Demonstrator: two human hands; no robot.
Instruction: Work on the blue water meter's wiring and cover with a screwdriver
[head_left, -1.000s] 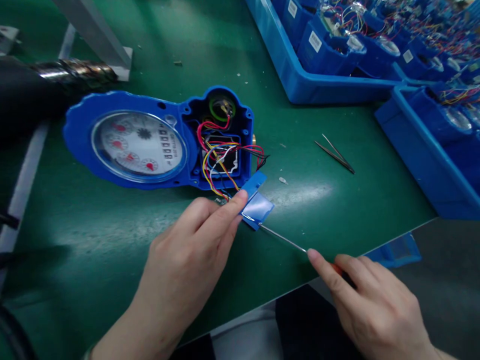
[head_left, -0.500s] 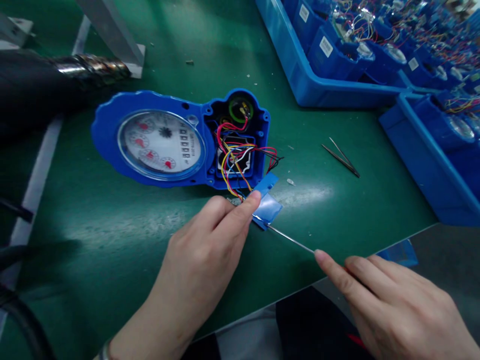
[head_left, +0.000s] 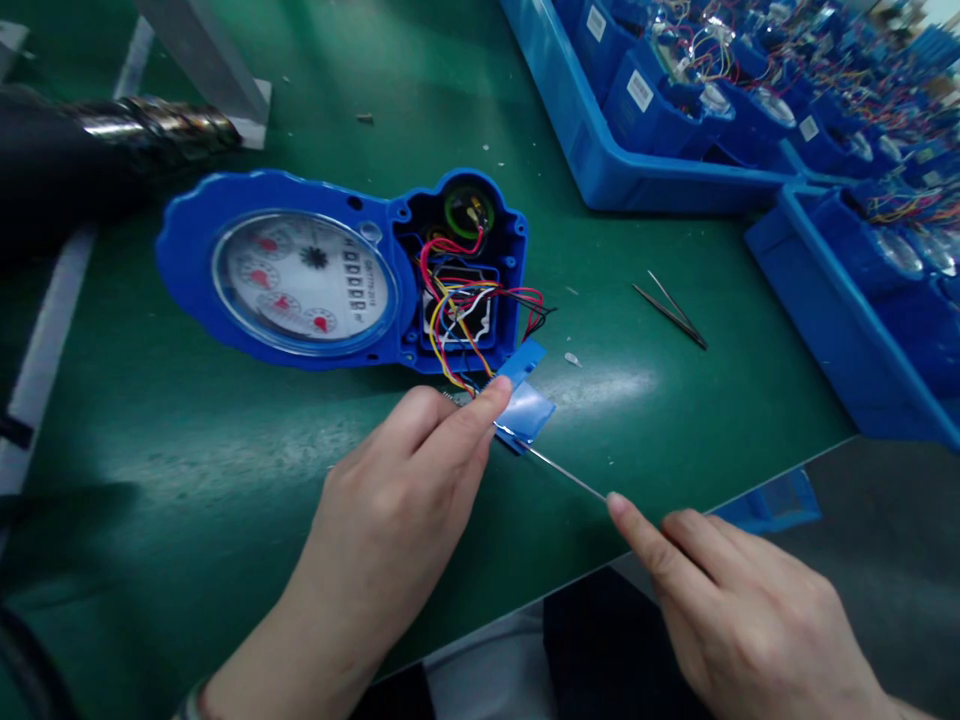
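Note:
A blue water meter [head_left: 277, 345] lies on the green table, its right-hand compartment uncovered, with red, yellow, black and white wires [head_left: 457, 300] spilling out. Beside its lower right corner, my left hand [head_left: 409, 485] pinches a small blue part with a shiny, film-like flap [head_left: 529, 410]; wires run down to it. My right hand [head_left: 739, 600] grips a thin metal tool with the index finger stretched along its shaft [head_left: 566, 473]. The handle is hidden in the palm. The shaft's tip touches the lower edge of the blue part. I cannot tell what kind of tip it is.
Tweezers [head_left: 671, 315] lie on the table to the right. Blue crates [head_left: 675, 185] filled with wired meter housings stand at the upper right. A metal stand leg [head_left: 217, 70] and a dark wrapped tube [head_left: 150, 130] occupy the upper left. The table's front edge runs below my hands.
The whole view has shifted slightly, so everything appears a little further left. Both hands keep their grips, and the tool's tip stays at the blue part.

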